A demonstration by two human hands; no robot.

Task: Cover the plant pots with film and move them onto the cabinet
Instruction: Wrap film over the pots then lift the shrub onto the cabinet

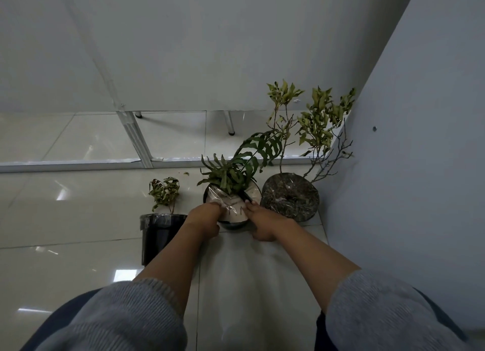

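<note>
Head view showed the middle pot (232, 209) between both hands. Left hand (203, 219) and right hand (262, 226), apart, pressed film (228, 202) onto it.

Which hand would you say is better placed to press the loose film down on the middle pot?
Left, probably. The left hand already touches the crinkled film on the middle pot; the right hand rests beside it at the rim.

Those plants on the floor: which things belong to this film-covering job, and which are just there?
Part of the job:
- middle fern pot
- clear film
- left hand, right hand
- tall black pot
- wide pot

Just there:
- metal legs
- fallen leaf
</note>
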